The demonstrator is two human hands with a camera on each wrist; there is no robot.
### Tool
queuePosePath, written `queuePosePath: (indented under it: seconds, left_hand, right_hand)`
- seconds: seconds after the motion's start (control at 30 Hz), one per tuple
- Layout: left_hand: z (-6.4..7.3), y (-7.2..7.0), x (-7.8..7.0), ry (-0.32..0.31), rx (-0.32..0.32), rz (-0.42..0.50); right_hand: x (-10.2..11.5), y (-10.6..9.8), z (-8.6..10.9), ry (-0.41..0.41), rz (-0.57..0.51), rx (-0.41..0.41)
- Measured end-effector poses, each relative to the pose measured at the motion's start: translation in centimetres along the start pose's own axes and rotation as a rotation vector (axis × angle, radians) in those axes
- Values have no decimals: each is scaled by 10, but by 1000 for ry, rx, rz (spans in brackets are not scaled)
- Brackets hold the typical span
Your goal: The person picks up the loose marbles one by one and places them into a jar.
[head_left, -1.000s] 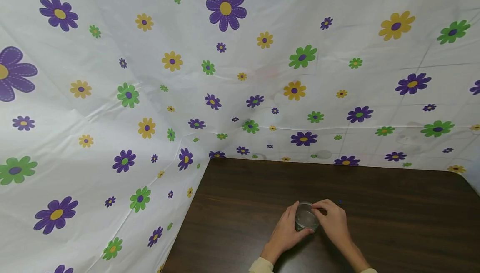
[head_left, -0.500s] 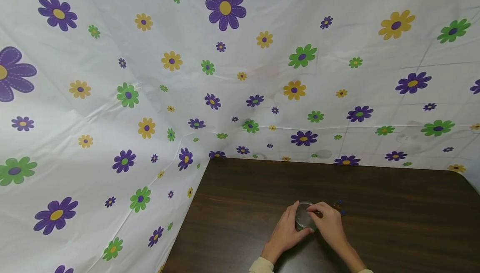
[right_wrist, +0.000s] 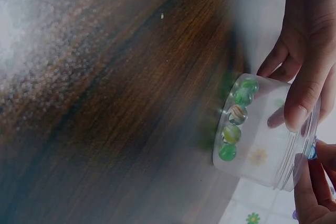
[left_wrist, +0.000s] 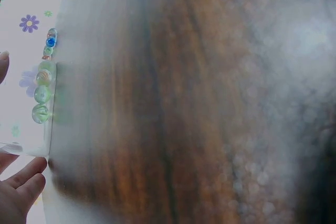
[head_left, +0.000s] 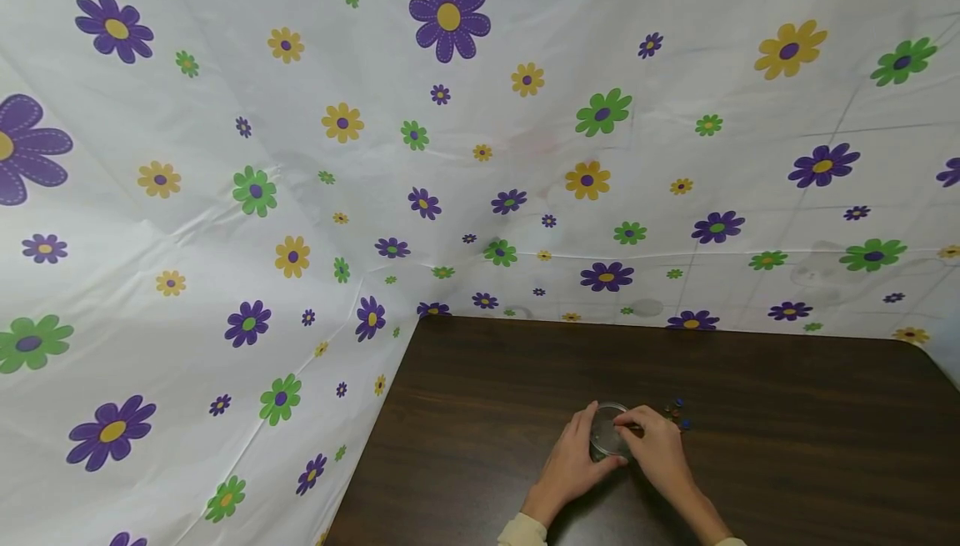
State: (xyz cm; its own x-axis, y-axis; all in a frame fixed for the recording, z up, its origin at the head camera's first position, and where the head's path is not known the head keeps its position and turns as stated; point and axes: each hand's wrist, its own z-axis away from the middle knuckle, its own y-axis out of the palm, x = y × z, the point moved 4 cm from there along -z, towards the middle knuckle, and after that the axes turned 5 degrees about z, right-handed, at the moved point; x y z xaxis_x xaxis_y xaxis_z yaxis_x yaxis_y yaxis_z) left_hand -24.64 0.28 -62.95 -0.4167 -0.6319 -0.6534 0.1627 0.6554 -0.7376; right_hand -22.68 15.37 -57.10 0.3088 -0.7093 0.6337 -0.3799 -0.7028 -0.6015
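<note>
A clear plastic jar (head_left: 606,428) stands upright on the dark table. Several green and clear marbles (right_wrist: 231,134) lie in its bottom. My left hand (head_left: 572,458) holds the jar from the left, its thumb across the near side and its fingers round the far side. Over the jar's mouth, my right hand (head_left: 660,448) has thumb and fingertips together at the rim. Between them a bit of a small blue marble (right_wrist: 313,150) shows in the right wrist view; the rest of it is hidden by the fingers.
Loose marbles, among them a blue marble (head_left: 686,425), lie on the table (head_left: 810,446) just beyond my right hand. A white sheet with printed flowers (head_left: 525,137) hangs along the table's back and left edges.
My right hand has moved left and inward over the jar's mouth, bringing the loose marbles behind it into view. The left hand and the jar have stayed in place.
</note>
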Motion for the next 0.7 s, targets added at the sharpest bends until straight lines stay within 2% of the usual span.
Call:
queuePosePath:
  seconds: [0.7]
  left_hand:
    - [0,0,0,6,2,-5]
  right_hand:
    - [1,1,1,-24,-1,-30]
